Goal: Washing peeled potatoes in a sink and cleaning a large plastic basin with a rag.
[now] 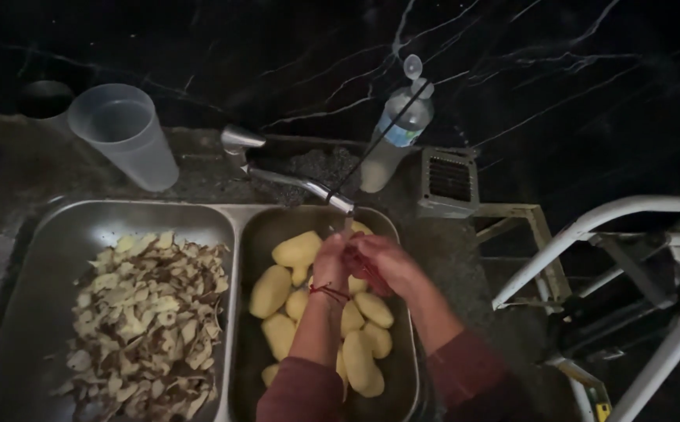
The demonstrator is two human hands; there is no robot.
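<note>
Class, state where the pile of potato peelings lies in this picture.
In the head view, the potato peelings fill the left sink basin, beside the right basin holding the peeled potatoes.

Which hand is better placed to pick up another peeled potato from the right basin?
Probably the left hand. It sits directly over the peeled potatoes in the right basin, while the right hand is further toward the basin's right rim under the faucet.

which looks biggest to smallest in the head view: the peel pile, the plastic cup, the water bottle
1. peel pile, clearly largest.
2. plastic cup and water bottle look about alike; the bottle is slimmer, so I won't rank them.
</note>
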